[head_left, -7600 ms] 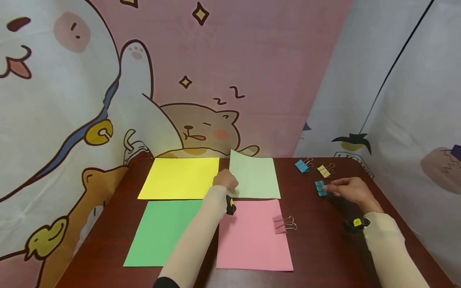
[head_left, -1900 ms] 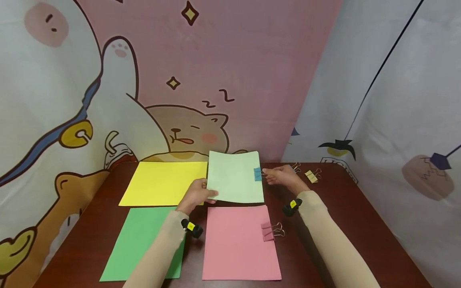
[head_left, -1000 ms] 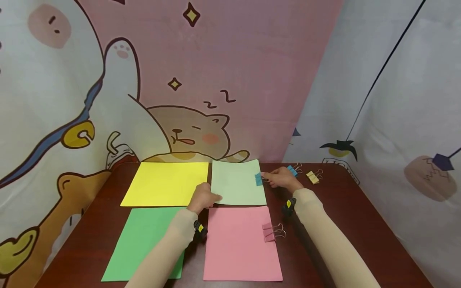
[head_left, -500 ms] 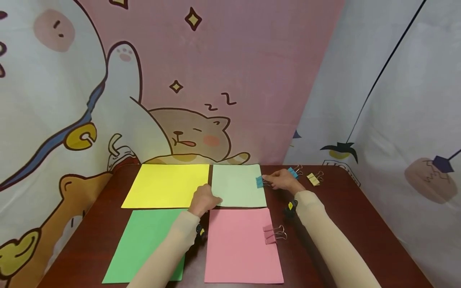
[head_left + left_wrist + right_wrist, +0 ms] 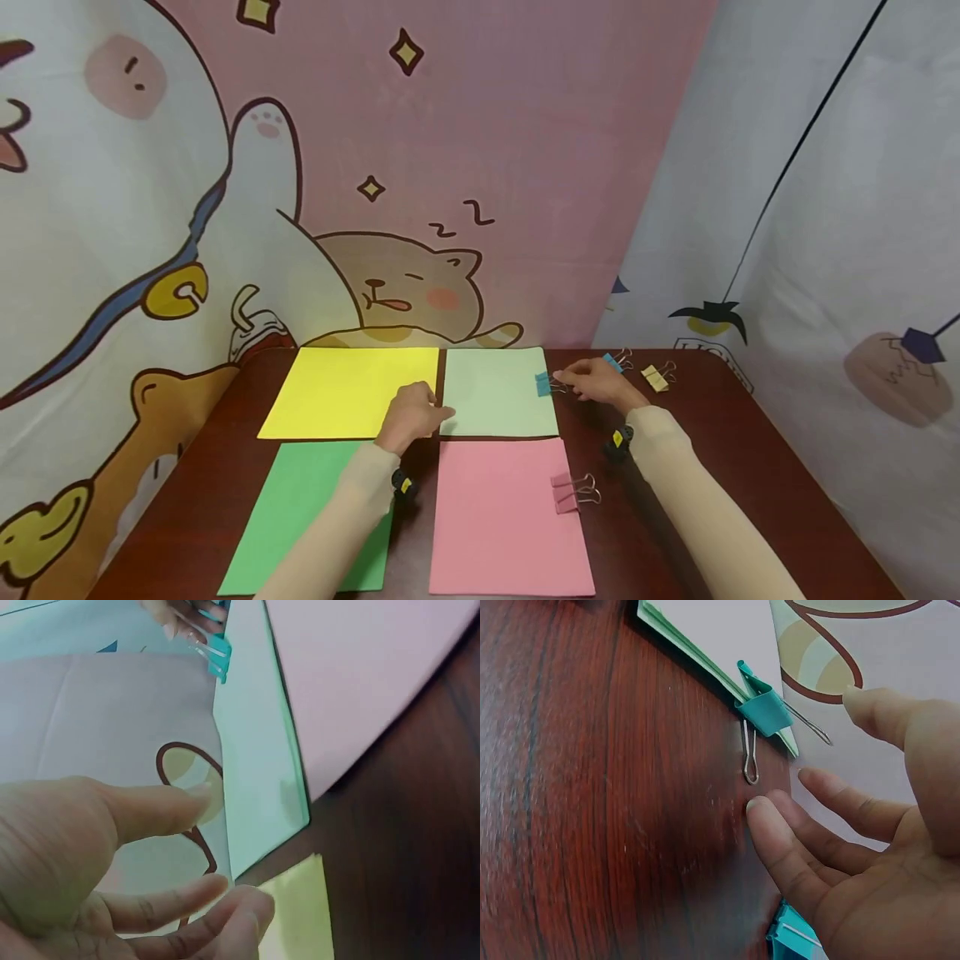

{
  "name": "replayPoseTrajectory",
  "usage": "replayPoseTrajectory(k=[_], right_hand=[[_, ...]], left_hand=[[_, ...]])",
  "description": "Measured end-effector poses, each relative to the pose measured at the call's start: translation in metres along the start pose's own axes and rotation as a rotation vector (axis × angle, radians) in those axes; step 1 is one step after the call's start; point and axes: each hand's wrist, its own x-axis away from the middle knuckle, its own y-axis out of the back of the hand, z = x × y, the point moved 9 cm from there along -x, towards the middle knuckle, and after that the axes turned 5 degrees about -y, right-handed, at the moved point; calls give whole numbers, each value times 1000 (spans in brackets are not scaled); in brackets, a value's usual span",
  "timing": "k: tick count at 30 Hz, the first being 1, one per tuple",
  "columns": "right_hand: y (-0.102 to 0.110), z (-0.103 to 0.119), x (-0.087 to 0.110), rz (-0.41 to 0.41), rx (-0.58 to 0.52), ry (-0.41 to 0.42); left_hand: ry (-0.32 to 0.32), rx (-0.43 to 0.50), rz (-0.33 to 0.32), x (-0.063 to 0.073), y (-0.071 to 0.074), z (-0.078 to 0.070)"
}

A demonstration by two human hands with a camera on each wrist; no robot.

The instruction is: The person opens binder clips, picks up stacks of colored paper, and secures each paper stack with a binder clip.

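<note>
A stack of pale green paper [image 5: 491, 392] lies flat at the back middle of the table. A blue binder clip [image 5: 543, 384] bites its right edge, with both wire handles sticking out in the right wrist view. My right hand [image 5: 596, 382] is just right of this clip; thumb and fingers [image 5: 769, 821] are spread, apart from the handles. My left hand [image 5: 408, 417] hovers at the stack's lower left corner, over the edge of the yellow paper [image 5: 337, 392]. In the left wrist view, a gap shows between its thumb and fingers, with nothing held.
A second blue binder clip [image 5: 615, 362] lies behind my right hand, with a pale yellow binder clip [image 5: 656, 378] to its right. In front is pink paper [image 5: 502, 525] bearing a pink binder clip [image 5: 566, 493]. Green paper [image 5: 292, 508] lies front left, partly under my left arm.
The blue clip has gone from the table onto the pale green stack. That stack, earlier raised at a tilt, now lies flat. Both hands have let go; the left has drawn slightly left.
</note>
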Motion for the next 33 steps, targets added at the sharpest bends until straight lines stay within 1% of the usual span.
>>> replayPoseTrajectory(k=[3,6,9,12,16,19,22,26,29,33], right_hand=[[4,-1,4,-8,13,5],[8,-2,8,-23,33,3],[15,-3,12,-62,64,-5],[22,-4,17,-100,92,-5],[32,-9,21,-138,112,3],[40,-12,23,-164,134,30],[48,-16,26,-189,158,60],[58,-21,28,-203,183,91],[65,-26,28,-218,210,111],[76,-34,29,-261,249,124]], left_hand=[[-14,-16,-18,0,8,3],[-17,1,-35,-1,15,9],[-24,22,-55,-1,24,16],[-47,28,-74,-1,34,24],[-69,38,-85,-1,49,37],[-61,33,-76,-1,60,51],[-44,18,-54,-1,70,68],[-37,-2,-24,-2,82,88],[-41,-30,-4,-3,90,101],[-38,-58,21,-1,101,114]])
